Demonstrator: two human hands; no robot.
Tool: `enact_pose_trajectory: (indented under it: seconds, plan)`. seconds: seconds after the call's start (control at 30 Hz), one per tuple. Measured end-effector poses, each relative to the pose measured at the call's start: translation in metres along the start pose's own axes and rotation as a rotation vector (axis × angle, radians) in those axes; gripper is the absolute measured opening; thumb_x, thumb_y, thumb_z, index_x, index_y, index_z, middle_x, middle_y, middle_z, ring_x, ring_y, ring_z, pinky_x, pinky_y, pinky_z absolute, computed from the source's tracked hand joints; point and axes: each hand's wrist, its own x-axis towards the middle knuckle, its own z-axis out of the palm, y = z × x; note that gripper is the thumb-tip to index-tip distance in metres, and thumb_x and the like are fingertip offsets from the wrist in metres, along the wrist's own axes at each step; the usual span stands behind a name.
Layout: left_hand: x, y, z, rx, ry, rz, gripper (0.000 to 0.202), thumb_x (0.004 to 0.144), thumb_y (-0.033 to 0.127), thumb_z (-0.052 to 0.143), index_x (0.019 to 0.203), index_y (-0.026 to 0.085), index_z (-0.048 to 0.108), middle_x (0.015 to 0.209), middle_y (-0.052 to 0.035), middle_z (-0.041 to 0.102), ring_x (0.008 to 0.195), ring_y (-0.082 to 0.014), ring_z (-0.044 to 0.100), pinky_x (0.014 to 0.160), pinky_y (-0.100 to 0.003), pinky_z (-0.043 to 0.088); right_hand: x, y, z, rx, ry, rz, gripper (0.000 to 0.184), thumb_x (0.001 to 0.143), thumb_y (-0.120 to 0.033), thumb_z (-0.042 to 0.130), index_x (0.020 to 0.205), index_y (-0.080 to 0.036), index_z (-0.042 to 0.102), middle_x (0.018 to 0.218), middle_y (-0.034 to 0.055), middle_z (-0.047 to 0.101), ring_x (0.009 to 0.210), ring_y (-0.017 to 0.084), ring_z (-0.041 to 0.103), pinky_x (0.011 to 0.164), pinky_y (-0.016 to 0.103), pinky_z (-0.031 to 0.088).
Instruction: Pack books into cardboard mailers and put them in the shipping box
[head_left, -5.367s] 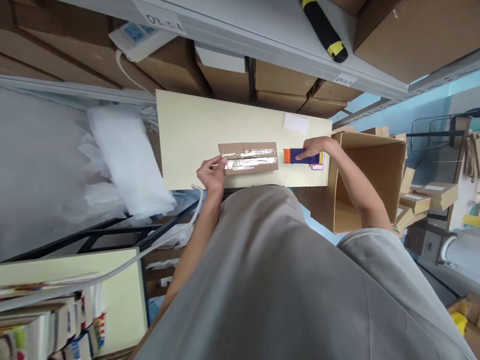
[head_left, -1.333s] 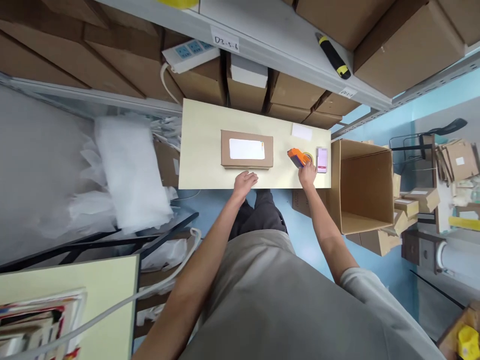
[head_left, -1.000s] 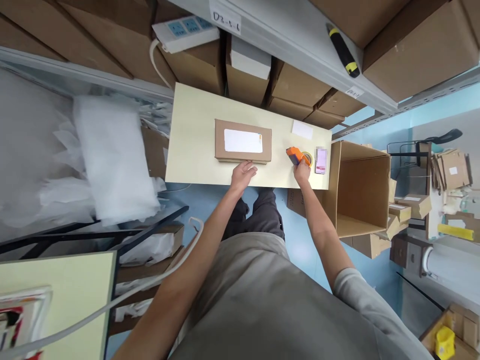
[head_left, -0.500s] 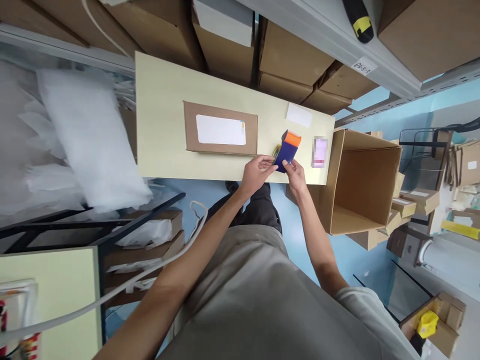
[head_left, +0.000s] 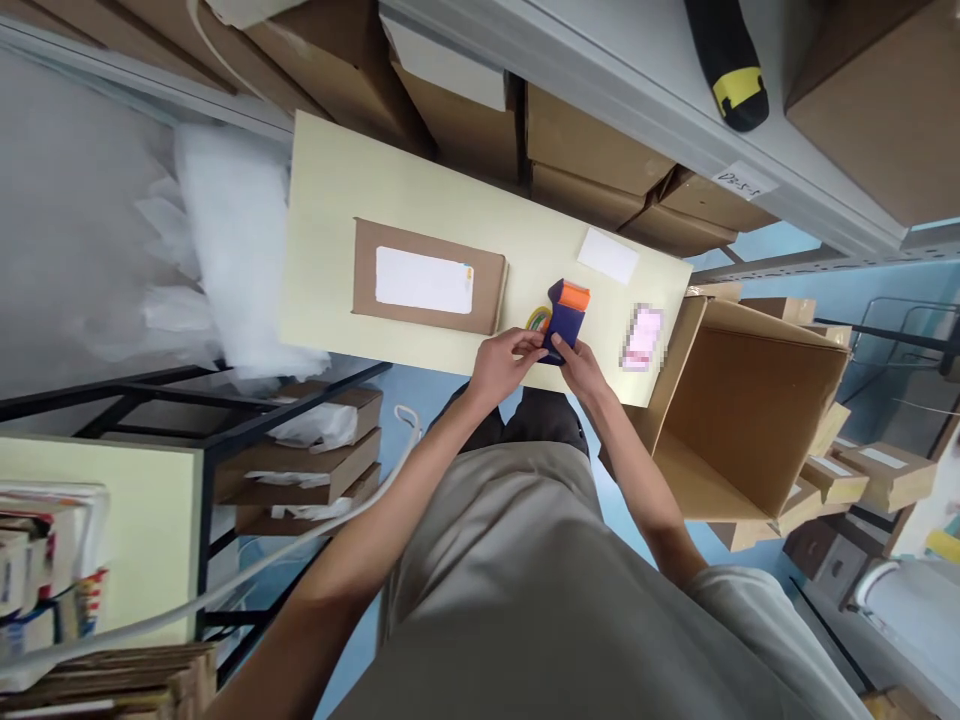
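Observation:
A small dark blue box (head_left: 564,328) with an orange end is held over the front part of the cream table (head_left: 322,200). My right hand (head_left: 583,368) grips its lower right side, the thumb lying on the blue face. At the lower left edge of the box, my left hand (head_left: 504,362) has its fingers closed. Just beyond the left fingertips is a round yellow-green item (head_left: 538,318), partly hidden, which looks like a roll of tape. To the left of my hands lies a closed brown carton (head_left: 489,300) with a white label.
A white paper slip (head_left: 607,256) and a blurred pink item (head_left: 643,338) lie on the table's right part. Beyond the right edge stands a large open carton (head_left: 679,375). Shelves with boxes (head_left: 592,140) line the far side. A white cable (head_left: 300,560) crosses my left forearm.
The view has shifted and turned slightly. The blue box is more upright, its orange end pointing away from me, and the round item shows more beside it. Both hands stay at the box.

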Motion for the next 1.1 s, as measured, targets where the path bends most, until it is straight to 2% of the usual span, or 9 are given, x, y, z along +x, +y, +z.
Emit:
enact_pose_trajectory:
  seconds: [0.13,0.3,0.4,0.47,0.57,0.67,0.8,0.9,1.1]
  plan:
    - [0.007,0.007,0.007,0.043,0.004,0.014,0.037,0.088,0.055,0.087,0.107,0.023,0.082,0.107,-0.0080,0.084,0.092,-0.0244,0.078,0.094,-0.039,0.066,0.011,0.001,-0.020,-0.050,-0.064,0.018,0.077,0.072,-0.089,0.086,0.110,-0.023,0.076,0.112,0.0070,0.085,0.114,0.028,0.078,0.110,0.044,0.062]
    - [0.018,0.026,-0.002,0.006,0.193,0.107,0.051,0.094,0.056,0.083,0.131,0.021,0.077,0.131,-0.0121,0.080,0.101,-0.0211,0.077,0.097,-0.035,0.064,-0.008,-0.009,-0.040,-0.240,-0.083,-0.067,0.067,0.085,-0.084,0.081,0.111,-0.023,0.072,0.102,0.0045,0.079,0.098,0.025,0.072,0.091,0.039,0.062]
    - [0.019,0.040,-0.012,0.005,0.143,0.127,0.050,0.095,0.055,0.083,0.132,0.021,0.077,0.135,-0.0127,0.078,0.110,-0.0219,0.076,0.100,-0.035,0.063,-0.028,-0.017,-0.049,-0.352,-0.094,-0.122,0.063,0.088,-0.081,0.080,0.109,-0.023,0.071,0.095,0.0039,0.076,0.089,0.023,0.069,0.084,0.038,0.061]
    - [0.014,0.047,-0.017,0.015,0.075,0.135,0.048,0.095,0.054,0.083,0.131,0.022,0.079,0.134,-0.0119,0.079,0.113,-0.0227,0.075,0.101,-0.035,0.063,-0.040,-0.021,-0.054,-0.453,-0.106,-0.157,0.060,0.092,-0.079,0.079,0.111,-0.022,0.072,0.097,0.0047,0.077,0.088,0.024,0.069,0.085,0.039,0.062]
    - [-0.001,0.052,-0.021,0.022,0.011,0.151,0.046,0.094,0.053,0.084,0.130,0.025,0.081,0.130,-0.0098,0.080,0.111,-0.0229,0.074,0.100,-0.036,0.064,-0.054,-0.021,-0.062,-0.637,-0.121,-0.224,0.057,0.095,-0.075,0.078,0.118,-0.023,0.073,0.107,0.0084,0.080,0.097,0.029,0.071,0.096,0.046,0.063]
    - [-0.021,0.049,-0.023,0.007,-0.036,0.160,0.039,0.093,0.052,0.086,0.122,0.025,0.084,0.124,-0.0085,0.080,0.105,-0.0229,0.075,0.098,-0.037,0.065,-0.066,-0.014,-0.068,-0.816,-0.144,-0.324,0.057,0.098,-0.076,0.074,0.121,-0.024,0.073,0.112,0.0119,0.079,0.106,0.033,0.072,0.102,0.051,0.062]
    - [-0.054,0.032,-0.025,-0.033,-0.048,0.133,0.031,0.089,0.050,0.090,0.106,0.024,0.086,0.112,-0.0079,0.079,0.100,-0.0239,0.075,0.094,-0.037,0.066,-0.082,-0.003,-0.075,-1.005,-0.243,-0.466,0.054,0.105,-0.076,0.064,0.121,-0.025,0.071,0.105,0.0117,0.075,0.105,0.034,0.071,0.101,0.052,0.062]
    - [-0.078,0.017,-0.027,-0.048,-0.029,0.135,0.029,0.087,0.049,0.092,0.100,0.024,0.086,0.108,-0.0070,0.078,0.098,-0.0237,0.075,0.091,-0.036,0.067,-0.094,-0.001,-0.077,-1.101,-0.329,-0.555,0.051,0.109,-0.072,0.060,0.126,-0.025,0.071,0.106,0.0124,0.075,0.111,0.035,0.071,0.107,0.054,0.060]
    - [-0.116,-0.003,-0.028,-0.074,0.000,0.161,0.024,0.089,0.047,0.088,0.093,0.024,0.084,0.100,-0.0063,0.078,0.097,-0.0242,0.074,0.093,-0.038,0.066,-0.112,-0.008,-0.073,-1.198,-0.500,-0.613,0.048,0.111,-0.069,0.059,0.121,-0.024,0.071,0.112,0.0149,0.078,0.116,0.037,0.072,0.112,0.059,0.057]
